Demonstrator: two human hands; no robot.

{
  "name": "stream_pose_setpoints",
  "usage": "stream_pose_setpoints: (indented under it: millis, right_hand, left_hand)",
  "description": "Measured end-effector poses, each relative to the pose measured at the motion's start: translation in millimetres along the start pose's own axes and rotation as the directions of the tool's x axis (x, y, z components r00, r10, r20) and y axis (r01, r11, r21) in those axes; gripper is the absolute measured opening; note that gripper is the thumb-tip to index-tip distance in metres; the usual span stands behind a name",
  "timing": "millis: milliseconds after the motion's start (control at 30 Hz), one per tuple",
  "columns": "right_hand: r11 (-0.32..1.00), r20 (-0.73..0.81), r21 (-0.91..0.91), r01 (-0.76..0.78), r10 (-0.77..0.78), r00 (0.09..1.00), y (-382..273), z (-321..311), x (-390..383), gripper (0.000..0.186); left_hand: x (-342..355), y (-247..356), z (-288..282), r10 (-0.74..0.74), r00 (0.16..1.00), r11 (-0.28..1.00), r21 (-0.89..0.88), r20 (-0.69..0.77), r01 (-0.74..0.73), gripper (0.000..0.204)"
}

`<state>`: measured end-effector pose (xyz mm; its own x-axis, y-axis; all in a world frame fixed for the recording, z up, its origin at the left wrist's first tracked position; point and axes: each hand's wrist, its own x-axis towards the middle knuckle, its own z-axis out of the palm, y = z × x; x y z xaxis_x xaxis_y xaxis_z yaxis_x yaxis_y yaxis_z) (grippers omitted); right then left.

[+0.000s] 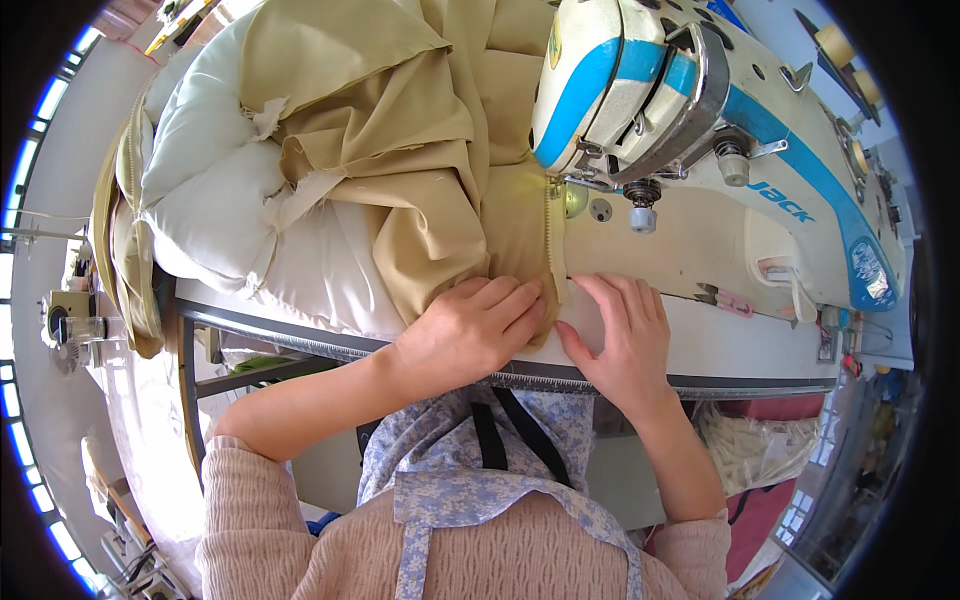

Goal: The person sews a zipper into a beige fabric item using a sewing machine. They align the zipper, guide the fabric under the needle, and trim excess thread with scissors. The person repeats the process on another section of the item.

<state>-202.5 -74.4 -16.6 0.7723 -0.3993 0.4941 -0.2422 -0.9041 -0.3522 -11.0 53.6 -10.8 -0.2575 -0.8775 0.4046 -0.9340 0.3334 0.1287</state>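
Tan fabric lies in folds over the left part of the sewing table, joined with puffy white padded cloth. A pale zipper runs along the right edge of the tan fabric, from under the sewing machine's head down toward my hands. My left hand is curled over the lower end of the fabric, gripping it beside the zipper. Just right of the zipper's lower end, my right hand lies on the table with fingers stretched out and thumb apart. Its fingertips are close to the zipper tape.
The white and blue machine's arm fills the right side. Thread snips with pink handles lie on the table right of my right hand. A measuring tape follows the front edge. More tan fabric with a zipper hangs at the left.
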Motion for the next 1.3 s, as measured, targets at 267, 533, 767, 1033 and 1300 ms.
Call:
stream_pose_setpoints:
  millis: [267,533,767,1033,1300]
  right_hand:
    - [0.984,-0.015,-0.088,0.152,-0.154,0.988,3,14,13,0.027]
    - [0.987,0.036,-0.094,0.133,-0.13,0.991,-1,11,12,0.029]
    - [0.992,0.065,-0.079,0.1,-0.095,0.993,-5,8,11,0.03]
    - [0.964,0.165,0.247,0.101,-0.144,0.976,-22,9,-4,0.024]
    - [0.96,0.128,0.26,0.107,-0.144,0.981,-7,6,2,0.013]
  left_hand:
    - [3,2,-5,-0.037,0.999,0.996,-0.076,0.005,0.037,0.033]
    - [29,-14,-19,-0.007,1.0,0.996,0.091,-0.015,0.008,0.024]
    - [7,-10,-36,-0.034,0.955,0.94,0.333,0.294,-0.069,0.02]
    - [24,-29,-22,0.037,0.998,0.981,0.191,0.046,-0.045,0.022]
    - [41,-25,-24,0.032,0.974,0.99,0.128,0.222,-0.061,0.023]
